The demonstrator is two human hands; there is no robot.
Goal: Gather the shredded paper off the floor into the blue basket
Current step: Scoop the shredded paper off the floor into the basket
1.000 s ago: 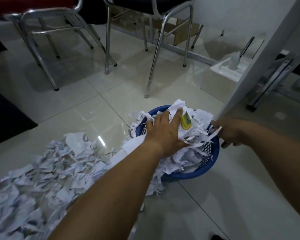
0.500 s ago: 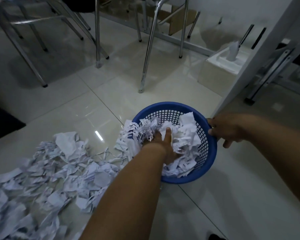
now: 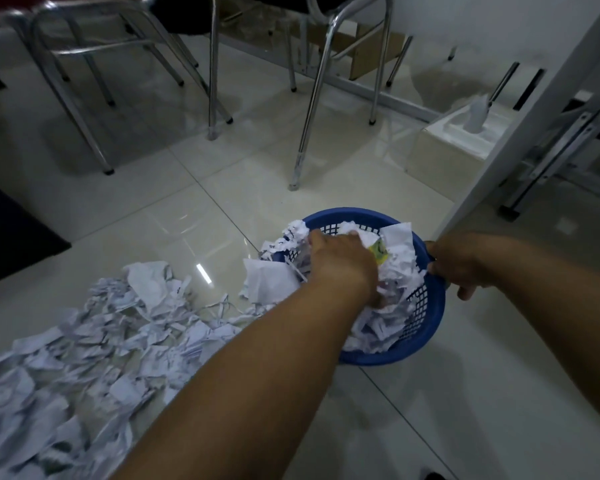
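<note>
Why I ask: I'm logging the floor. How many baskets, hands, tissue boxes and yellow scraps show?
Basket: 1
Hands: 2 (left hand, right hand)
Tissue box: 1
Yellow scrap: 1
Total: 5

- You have one basket (image 3: 430, 323).
- Two of your hands show: left hand (image 3: 343, 265) and right hand (image 3: 461, 265).
- Paper scraps (image 3: 118, 341): far too many for you to count, on the floor and in the basket.
- One yellow scrap (image 3: 378, 252) among the white.
- Two chairs (image 3: 311, 109), partly in view.
- One tissue box (image 3: 444, 150).
- One cardboard box (image 3: 361, 46).
</note>
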